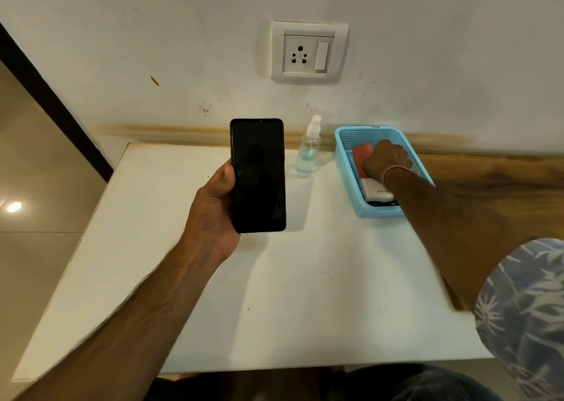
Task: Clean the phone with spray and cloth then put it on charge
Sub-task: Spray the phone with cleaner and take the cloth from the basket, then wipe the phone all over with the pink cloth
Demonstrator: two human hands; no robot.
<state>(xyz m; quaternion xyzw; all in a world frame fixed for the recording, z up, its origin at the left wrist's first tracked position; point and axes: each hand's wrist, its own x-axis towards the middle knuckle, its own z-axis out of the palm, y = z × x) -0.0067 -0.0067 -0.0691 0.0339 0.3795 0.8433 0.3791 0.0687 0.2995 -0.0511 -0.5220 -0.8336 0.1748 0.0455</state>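
Above a white table (274, 293), dark-screened phone (258, 174) held upright, gripped along its edges by left hand (213, 205). Right hand (386, 162) down inside blue basket (345, 144) on red cloth (361, 156), with fingers hidden, so cannot tell whether closed on it. Spray bottle (309, 148) untouched, standing between phone and basket. White charger (377, 191) lying in basket, wall socket (308, 52) unoccupied. Probably just starting: spraying, wiping, charging all ahead

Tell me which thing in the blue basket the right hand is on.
The red cloth, at the far end of the basket, under the right hand. The white charger lies nearer the person, by the wrist.
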